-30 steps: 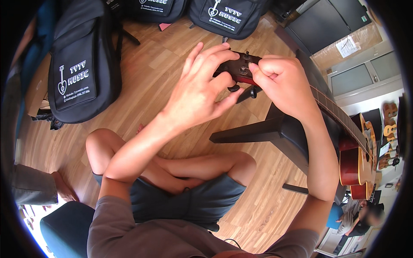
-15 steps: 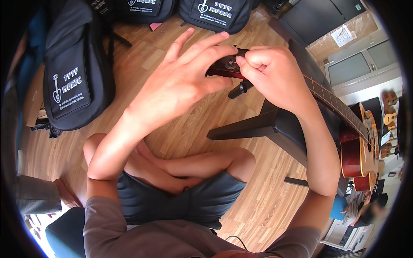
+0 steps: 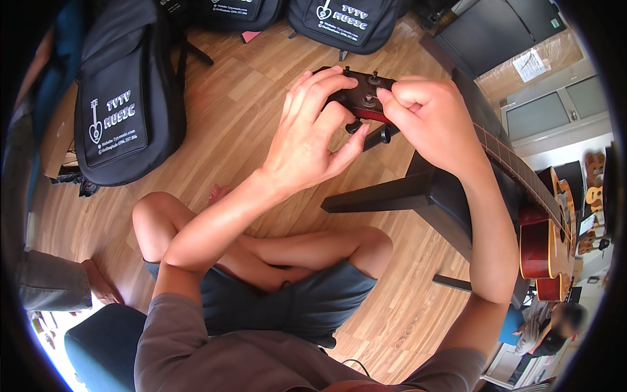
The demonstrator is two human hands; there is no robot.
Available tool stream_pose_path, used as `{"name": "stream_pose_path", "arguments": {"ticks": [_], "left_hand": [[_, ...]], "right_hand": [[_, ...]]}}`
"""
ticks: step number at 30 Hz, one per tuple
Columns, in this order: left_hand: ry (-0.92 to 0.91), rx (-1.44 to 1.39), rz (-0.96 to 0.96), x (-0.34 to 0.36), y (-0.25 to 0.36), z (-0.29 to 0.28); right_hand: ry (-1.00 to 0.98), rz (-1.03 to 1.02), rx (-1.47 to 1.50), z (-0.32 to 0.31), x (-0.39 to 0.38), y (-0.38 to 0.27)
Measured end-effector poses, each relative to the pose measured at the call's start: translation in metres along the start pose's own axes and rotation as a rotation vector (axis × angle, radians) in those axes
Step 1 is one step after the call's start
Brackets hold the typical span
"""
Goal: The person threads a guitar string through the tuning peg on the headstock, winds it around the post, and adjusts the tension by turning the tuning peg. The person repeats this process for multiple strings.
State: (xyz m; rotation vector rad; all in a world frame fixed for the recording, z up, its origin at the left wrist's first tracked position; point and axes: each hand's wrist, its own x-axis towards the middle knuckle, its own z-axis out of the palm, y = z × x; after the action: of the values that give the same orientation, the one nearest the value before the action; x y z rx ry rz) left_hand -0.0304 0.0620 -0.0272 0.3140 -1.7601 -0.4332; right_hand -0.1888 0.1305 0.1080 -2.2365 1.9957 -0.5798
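An acoustic guitar (image 3: 535, 251) with a reddish-brown side lies at the right, its neck running back toward a dark headstock (image 3: 356, 98). Metal tuning posts stand on the headstock's face. At its near edge, the thumb and index finger of my left hand (image 3: 304, 140) close around a black tuning peg (image 3: 353, 127). The other fingers of that hand reach over the headstock's far end. My right hand (image 3: 431, 117) is closed in a pinch at the neck end of the headstock, beside a tuning post. Whatever is between its fingertips is too small or hidden to make out.
A black bench (image 3: 437, 189) with angled legs stands beneath the neck. Black guitar bags (image 3: 124, 111) lie at the left and far side on the wooden floor (image 3: 261, 215). My crossed legs are in front of me. Another person (image 3: 545, 326) is at the lower right; a trouser leg (image 3: 55, 281) shows at left.
My left hand has gone from spread fingers to curled ones, with thumb and index at a tuning peg. More of the headstock shows. My right hand keeps its pinch. The view has shifted slightly.
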Motion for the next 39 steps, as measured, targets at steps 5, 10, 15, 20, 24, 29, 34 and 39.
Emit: {"name": "stream_pose_path", "arguments": {"ticks": [5,10,15,20,24,29,34,39], "left_hand": [[-0.308,0.201,0.135,0.015,0.006,-0.029],[-0.524,0.275,0.182,0.039,0.011,-0.053],[-0.523,0.282,0.255,0.051,0.011,-0.058],[-0.358,0.176,0.195,0.035,0.000,-0.047],[-0.096,0.151,0.077,0.002,-0.001,-0.015],[-0.112,0.097,0.050,0.004,0.008,-0.018],[-0.452,0.136,0.182,0.036,0.015,-0.059],[-0.530,0.266,0.389,0.055,0.014,-0.072]], "right_hand": [[0.016,-0.012,0.015,0.002,0.001,0.000],[0.034,-0.025,-0.017,0.003,-0.001,0.003],[0.017,-0.001,-0.003,0.001,0.001,0.001],[0.026,-0.005,-0.010,-0.001,0.001,-0.004],[0.026,-0.049,-0.043,-0.003,0.001,-0.002],[0.033,-0.048,-0.033,-0.004,0.001,-0.013],[0.045,-0.053,-0.027,-0.004,0.003,-0.015],[0.069,-0.057,-0.023,-0.005,0.002,-0.015]]}}
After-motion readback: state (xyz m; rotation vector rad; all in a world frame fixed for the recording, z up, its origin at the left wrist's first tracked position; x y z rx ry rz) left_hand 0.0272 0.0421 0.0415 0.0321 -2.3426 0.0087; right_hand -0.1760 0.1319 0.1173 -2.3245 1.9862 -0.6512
